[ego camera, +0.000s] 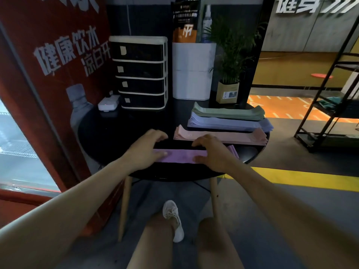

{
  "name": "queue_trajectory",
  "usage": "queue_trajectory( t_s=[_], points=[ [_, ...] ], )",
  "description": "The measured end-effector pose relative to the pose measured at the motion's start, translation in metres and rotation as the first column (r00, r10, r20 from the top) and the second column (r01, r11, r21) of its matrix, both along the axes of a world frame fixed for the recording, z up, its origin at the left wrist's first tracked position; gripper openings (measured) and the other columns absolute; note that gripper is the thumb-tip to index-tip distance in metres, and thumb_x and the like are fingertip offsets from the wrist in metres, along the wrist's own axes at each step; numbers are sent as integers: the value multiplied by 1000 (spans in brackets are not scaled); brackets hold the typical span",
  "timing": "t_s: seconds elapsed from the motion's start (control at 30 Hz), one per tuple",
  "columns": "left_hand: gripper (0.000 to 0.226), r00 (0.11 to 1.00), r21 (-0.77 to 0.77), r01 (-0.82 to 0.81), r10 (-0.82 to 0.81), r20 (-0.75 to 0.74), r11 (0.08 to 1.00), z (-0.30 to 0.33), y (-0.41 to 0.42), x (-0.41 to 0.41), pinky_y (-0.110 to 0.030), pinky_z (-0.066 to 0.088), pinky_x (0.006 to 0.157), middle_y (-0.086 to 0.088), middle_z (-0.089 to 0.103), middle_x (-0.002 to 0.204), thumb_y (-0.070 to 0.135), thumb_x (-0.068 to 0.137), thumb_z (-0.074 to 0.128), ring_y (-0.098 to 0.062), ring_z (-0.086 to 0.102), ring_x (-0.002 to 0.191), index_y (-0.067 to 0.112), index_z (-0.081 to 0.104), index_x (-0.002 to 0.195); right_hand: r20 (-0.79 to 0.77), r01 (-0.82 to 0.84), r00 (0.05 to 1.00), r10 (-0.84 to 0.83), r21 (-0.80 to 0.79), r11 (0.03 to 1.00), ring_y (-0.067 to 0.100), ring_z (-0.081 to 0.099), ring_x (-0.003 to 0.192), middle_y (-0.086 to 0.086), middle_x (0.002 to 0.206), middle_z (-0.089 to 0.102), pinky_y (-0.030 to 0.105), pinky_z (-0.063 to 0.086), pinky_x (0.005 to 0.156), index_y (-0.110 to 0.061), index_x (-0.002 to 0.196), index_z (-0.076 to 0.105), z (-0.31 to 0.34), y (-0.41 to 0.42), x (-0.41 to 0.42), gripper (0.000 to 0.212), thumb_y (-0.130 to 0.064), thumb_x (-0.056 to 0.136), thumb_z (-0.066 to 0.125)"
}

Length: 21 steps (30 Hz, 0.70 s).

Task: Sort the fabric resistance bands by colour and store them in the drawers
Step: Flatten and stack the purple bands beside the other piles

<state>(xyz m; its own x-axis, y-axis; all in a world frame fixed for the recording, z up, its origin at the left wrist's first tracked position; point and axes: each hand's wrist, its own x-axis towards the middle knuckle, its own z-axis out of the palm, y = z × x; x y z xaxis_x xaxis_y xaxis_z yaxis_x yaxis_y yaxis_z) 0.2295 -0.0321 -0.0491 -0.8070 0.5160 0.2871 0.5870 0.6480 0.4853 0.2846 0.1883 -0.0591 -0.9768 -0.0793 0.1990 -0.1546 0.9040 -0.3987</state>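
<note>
Down at the near edge of the round black bench (108, 131), both hands sit on one purple band stack (180, 155). The left hand (144, 150) takes its left end, thumb lying across the top and fingers arched over the far edge; that grip looks like a loose pinch. The right hand (211, 152) takes the right part the same way, thumb on top and fingers curled over the far side, with a short tail of purple showing past its wrist.

Just beyond the two grips lie three more stacks, each of many bands: one pink stack (233, 137) nearest the fingers, one lavender-blue stack (229, 123) behind it, and one green stack (229, 113) farthest out. They lie side by side, parallel to the held bands.

Well beyond the left hand stands one drawer unit (140, 72) with four dark drawers, all closed, each with a pale label. A white power strip (108, 102) lies beside its base. Beyond the right hand stand a white cylinder (193, 70) and one potted plant (229, 78).
</note>
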Motion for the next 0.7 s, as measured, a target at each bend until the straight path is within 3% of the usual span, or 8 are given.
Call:
queue_trajectory(
  t_s=[0.1,0.27,0.47,0.7],
  points=[
    [66,993,-217,117,-112,32,969,-13,13,-7,-24,33,105,-1,39,140,25,82,69,-14,41,126,16,38,139,124,-56,991,45,90,994,26,41,123,7,132,45,34,34,103,-16,132,47,-12,-2,-7,61,-36,79,70],
    [64,980,-340,189,-155,126,921,-18,14,-23,-32,32,109,-1,36,145,32,89,60,-17,39,131,17,31,144,140,-93,987,78,106,990,25,41,125,5,137,43,36,34,104,-17,137,41,-12,10,-9,59,-37,85,63],
    [53,972,-341,227,-188,142,912,-19,13,-23,-32,33,108,-1,38,138,29,91,57,-15,40,126,15,38,139,107,-126,988,114,117,985,25,35,127,5,137,41,31,28,105,-17,136,43,-16,12,-10,55,-36,87,60],
    [54,966,-286,189,-126,225,939,-12,15,-22,-27,33,108,1,36,140,32,92,55,-13,40,127,19,35,141,204,-116,974,95,93,989,26,35,127,7,136,39,32,29,104,-18,138,41,-5,8,-14,55,-36,88,59]
  ],
)
